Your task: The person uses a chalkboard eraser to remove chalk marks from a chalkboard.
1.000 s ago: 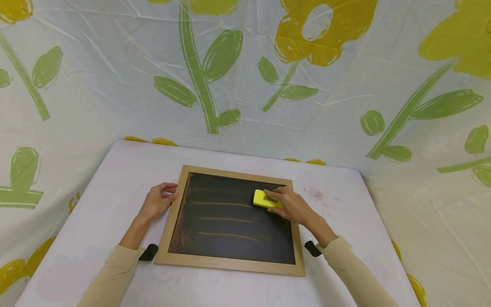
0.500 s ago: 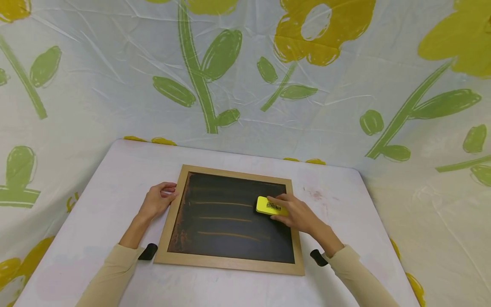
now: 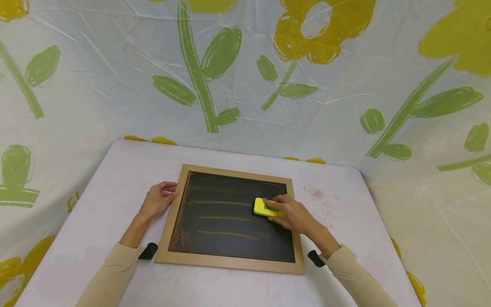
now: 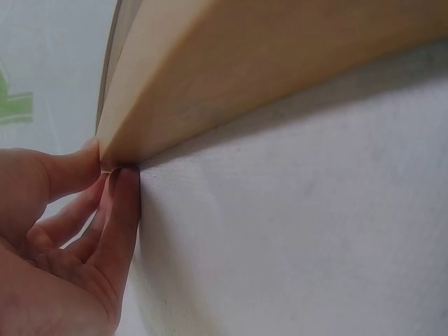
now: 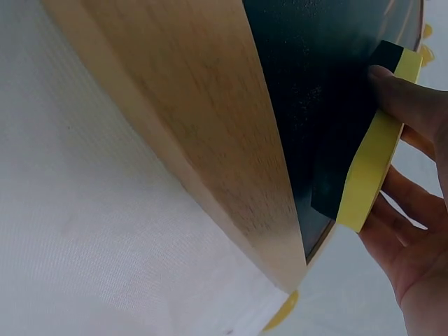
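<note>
Your right hand (image 3: pixel 296 216), pinching the eraser (image 3: pixel 266 209), has edged toward nine o'clock, apparently mid-wipe; your loose left hand (image 3: pixel 155 202) touches the frame (image 3: pixel 230 261); chalk lines (image 3: pixel 226 218) likely need sweeping next.

A hand could pass over the board (image 3: pixel 230 226) left of the eraser (image 3: pixel 264 209), or over the table (image 3: pixel 215 288) between the sleeves (image 3: pixel 107 275). The left hand (image 3: pixel 156 200) and right hand (image 3: pixel 296 216) bar part of the board's side edges; cloth (image 3: pixel 245 94) rises beyond the table
</note>
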Tool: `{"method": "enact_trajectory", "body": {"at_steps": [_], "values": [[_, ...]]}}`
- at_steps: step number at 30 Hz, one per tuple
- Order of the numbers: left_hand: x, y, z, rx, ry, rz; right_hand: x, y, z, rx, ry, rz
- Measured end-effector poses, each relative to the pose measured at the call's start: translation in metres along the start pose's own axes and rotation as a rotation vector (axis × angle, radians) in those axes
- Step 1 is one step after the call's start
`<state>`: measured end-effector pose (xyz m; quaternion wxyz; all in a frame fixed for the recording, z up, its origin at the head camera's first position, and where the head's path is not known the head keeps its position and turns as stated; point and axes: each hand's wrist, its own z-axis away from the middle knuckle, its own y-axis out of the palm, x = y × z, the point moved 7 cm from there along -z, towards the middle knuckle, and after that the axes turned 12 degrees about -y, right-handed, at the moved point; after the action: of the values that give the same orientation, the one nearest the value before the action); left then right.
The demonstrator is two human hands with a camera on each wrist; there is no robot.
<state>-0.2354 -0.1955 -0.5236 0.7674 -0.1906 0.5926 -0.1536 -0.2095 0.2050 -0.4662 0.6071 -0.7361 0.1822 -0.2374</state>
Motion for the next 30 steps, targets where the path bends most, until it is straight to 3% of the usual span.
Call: {"method": "enact_trajectory", "body": {"at_steps": [22, 30], "values": [[-0.001, 0.002, 0.004, -0.007, 0.010, -0.012, 0.000, 0.004, -0.016, -0.016, 0.023, -0.080], [0.000, 0.002, 0.004, -0.014, 0.009, -0.018, 0.000, 0.006, -0.023, 0.018, 0.047, -0.079]]}}
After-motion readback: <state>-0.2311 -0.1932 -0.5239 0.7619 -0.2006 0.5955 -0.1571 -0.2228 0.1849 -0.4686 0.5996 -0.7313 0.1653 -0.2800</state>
